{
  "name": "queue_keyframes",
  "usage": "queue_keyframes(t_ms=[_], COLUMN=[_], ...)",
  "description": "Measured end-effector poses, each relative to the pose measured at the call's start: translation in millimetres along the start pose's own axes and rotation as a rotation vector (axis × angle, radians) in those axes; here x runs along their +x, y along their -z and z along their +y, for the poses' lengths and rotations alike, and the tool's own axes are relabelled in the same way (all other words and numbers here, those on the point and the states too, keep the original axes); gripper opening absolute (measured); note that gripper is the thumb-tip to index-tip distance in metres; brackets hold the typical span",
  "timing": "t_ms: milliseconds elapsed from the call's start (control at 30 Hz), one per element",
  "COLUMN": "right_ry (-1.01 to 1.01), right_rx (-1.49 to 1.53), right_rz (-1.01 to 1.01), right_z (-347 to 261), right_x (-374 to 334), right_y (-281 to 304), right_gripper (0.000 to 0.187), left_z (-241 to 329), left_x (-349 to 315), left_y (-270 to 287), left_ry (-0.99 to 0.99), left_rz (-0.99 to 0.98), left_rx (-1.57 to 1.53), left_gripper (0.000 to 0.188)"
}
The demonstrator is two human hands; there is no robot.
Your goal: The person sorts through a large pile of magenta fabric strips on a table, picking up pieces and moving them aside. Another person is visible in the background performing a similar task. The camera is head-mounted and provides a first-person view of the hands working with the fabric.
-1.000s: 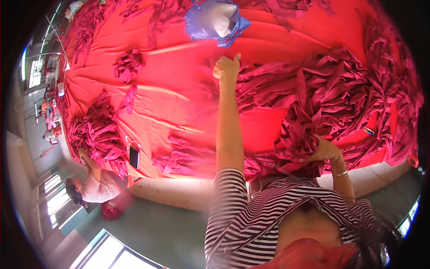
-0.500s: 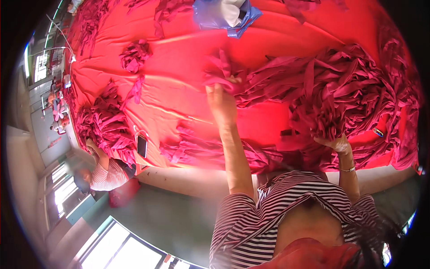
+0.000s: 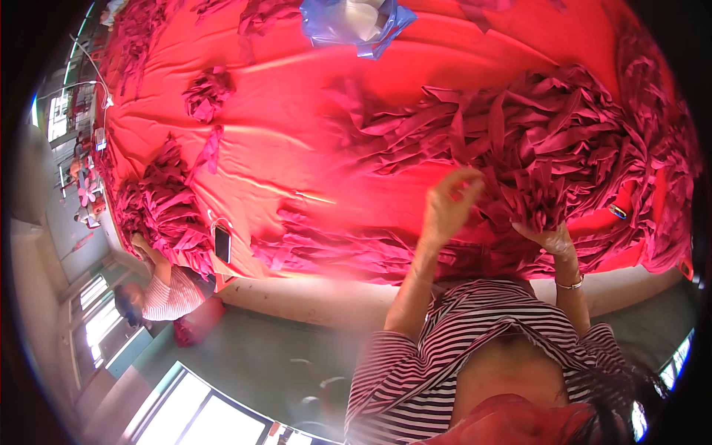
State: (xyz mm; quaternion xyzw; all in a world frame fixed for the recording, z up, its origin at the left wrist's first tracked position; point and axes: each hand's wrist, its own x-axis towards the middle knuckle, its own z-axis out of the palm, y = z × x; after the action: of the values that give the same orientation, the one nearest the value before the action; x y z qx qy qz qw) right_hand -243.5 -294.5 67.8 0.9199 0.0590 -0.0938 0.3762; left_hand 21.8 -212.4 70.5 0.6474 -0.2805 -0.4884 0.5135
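Observation:
Dark red fabric strips [image 3: 549, 133] lie in a big tangled heap on the right of the red cloth-covered table. My right hand [image 3: 547, 236] is closed around a bunch of these strips at the heap's near edge, their ends fanning up from it. Just left of the heap, my left hand [image 3: 449, 208] hovers with curved fingers and the thumb apart, holding nothing that I can see. Loose strip ends trail leftward beyond it across the cloth.
A co-worker [image 3: 170, 293] handles another strip pile [image 3: 167, 204] at the left. Close to that pile lies a phone [image 3: 222, 243] with a cord. At the far edge sits a blue plastic bag [image 3: 356, 26]. More strips [image 3: 326, 248] run along the table's near side.
My left hand has let go of the strip ends at the middle of the table and come back right, nearer to my right hand. My right hand keeps its hold on the bunch.

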Motion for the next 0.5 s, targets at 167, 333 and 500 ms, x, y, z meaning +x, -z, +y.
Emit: queue_keyframes(t_ms=[167, 333, 500], right_ry=[-0.327, -0.190, -0.838], right_rx=[1.071, 1.222, 2.195], right_rz=[0.219, 0.158, 0.159], right_z=[-12.4, -13.3, 2.1], right_x=[-14.9, 2.3, 17.4], right_y=[-1.1, -2.9, 7.5], right_gripper=[0.060, 0.048, 0.042], left_z=[-21.2, -57.3, -51.0], left_x=[63.0, 75.2, 42.8], left_y=[72.1, 94.1, 102.6], left_ry=[-0.069, -0.267, -0.271], left_rz=[0.637, 0.583, 0.554], left_rx=[0.452, 0.667, 0.020], left_gripper=[0.021, 0.021, 0.016])
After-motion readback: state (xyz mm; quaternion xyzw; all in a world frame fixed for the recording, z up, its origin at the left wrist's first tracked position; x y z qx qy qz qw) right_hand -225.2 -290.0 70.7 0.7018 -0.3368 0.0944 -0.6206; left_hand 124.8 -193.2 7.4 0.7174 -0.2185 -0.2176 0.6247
